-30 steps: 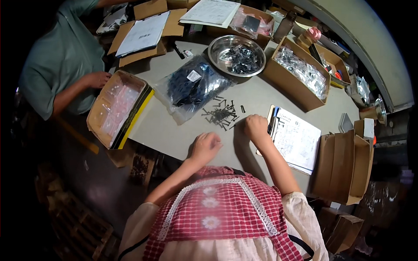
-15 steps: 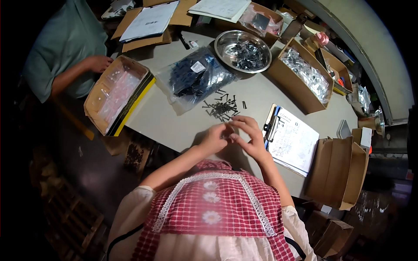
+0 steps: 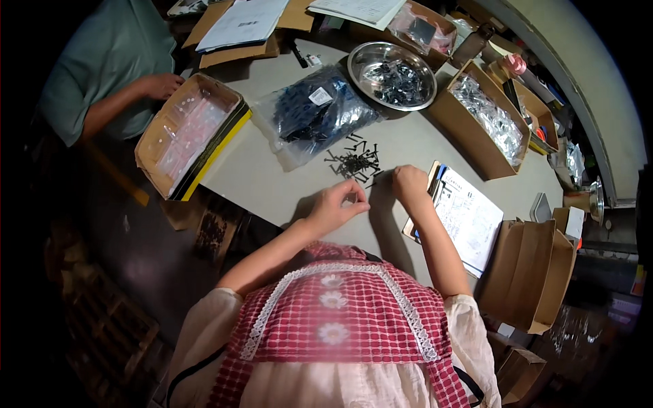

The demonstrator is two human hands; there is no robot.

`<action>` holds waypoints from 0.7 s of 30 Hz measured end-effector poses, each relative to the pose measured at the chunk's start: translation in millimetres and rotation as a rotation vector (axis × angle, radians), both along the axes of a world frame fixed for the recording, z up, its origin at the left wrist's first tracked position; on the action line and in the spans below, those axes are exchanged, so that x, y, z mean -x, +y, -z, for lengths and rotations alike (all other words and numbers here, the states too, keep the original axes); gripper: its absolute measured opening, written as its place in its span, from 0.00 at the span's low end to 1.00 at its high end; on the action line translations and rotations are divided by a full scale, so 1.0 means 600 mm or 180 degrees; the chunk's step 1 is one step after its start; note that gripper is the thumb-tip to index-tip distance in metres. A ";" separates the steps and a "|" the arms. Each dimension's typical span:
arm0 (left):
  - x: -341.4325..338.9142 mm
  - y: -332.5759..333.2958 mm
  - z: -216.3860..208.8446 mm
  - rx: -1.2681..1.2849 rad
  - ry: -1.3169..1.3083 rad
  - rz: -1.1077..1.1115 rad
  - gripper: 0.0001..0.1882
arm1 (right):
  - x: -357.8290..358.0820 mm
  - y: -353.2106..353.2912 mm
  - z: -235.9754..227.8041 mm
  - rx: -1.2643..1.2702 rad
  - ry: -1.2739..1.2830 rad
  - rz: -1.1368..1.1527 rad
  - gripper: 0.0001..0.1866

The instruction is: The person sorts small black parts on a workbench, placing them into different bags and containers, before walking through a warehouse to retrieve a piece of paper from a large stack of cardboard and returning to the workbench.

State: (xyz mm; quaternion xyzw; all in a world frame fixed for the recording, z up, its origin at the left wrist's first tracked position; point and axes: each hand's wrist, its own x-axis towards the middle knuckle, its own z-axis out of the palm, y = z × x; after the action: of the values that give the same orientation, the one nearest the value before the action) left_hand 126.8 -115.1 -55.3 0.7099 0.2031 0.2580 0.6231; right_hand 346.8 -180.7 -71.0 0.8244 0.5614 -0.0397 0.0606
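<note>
A loose pile of dark screws [image 3: 356,163] lies on the grey table in front of me. Just below it, my left hand [image 3: 337,206] has its fingers curled and thumb drawn in; anything inside is too small or hidden to make out. My right hand [image 3: 411,185] is a fist at the pile's right, close to the table top, its fingertips and any contents hidden. Beyond the pile lies a clear plastic bag [image 3: 289,153] packed with dark blue and black pieces. Behind that, a round metal bowl [image 3: 354,68] holds small dark and shiny parts.
A clipboard [image 3: 468,217] with papers lies beside my right forearm. Cardboard boxes stand along the right, one long box [image 3: 469,129] full of clear small bags. At left, a yellow-and-black-edged carton [image 3: 216,155] holds pinkish plastic bags, near a co-worker's hand [image 3: 163,86].
My hands were together below the pile; now they are apart, the right moved right and away from me. A small dark pair of screws right of the pile no longer shows.
</note>
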 end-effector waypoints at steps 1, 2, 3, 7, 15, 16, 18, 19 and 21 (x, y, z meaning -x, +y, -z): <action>0.003 0.002 -0.001 0.0040 0.0016 0.0040 0.08 | 0.007 -0.013 -0.003 0.0018 0.0005 -0.0072 0.06; 0.005 0.003 0.004 0.0256 0.0047 0.0131 0.08 | 0.010 -0.026 -0.010 0.0034 0.0009 -0.0136 0.06; 0.005 0.004 0.011 0.0387 0.0031 0.0200 0.08 | 0.010 -0.032 -0.021 0.0037 -0.0001 -0.0222 0.06; 0.003 -0.002 0.017 0.0550 0.0242 0.0362 0.09 | 0.048 -0.045 -0.103 -0.1290 0.2177 -0.0472 0.08; -0.006 -0.013 0.024 -0.0045 0.0649 0.0184 0.08 | 0.074 -0.067 -0.078 -0.2220 0.2678 -0.0861 0.13; -0.001 -0.012 0.030 0.0112 0.0641 0.0190 0.08 | 0.067 -0.067 -0.068 -0.2272 0.2739 -0.0474 0.14; 0.008 -0.012 0.037 0.0425 0.0620 0.0205 0.08 | 0.056 -0.061 -0.038 -0.1991 0.2410 -0.0130 0.16; 0.008 -0.010 0.046 0.0453 0.0587 0.0170 0.09 | 0.052 -0.057 -0.026 -0.1926 0.2358 -0.0076 0.16; 0.011 -0.010 0.061 0.0508 0.0515 0.0061 0.09 | 0.053 -0.051 -0.015 -0.1780 0.1963 -0.0476 0.14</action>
State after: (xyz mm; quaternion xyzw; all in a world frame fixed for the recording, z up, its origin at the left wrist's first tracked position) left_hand 120.2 -120.9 -91.7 0.6785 0.2658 0.1768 0.6616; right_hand 315.2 -211.2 -62.0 0.7156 0.6006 -0.1261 -0.3336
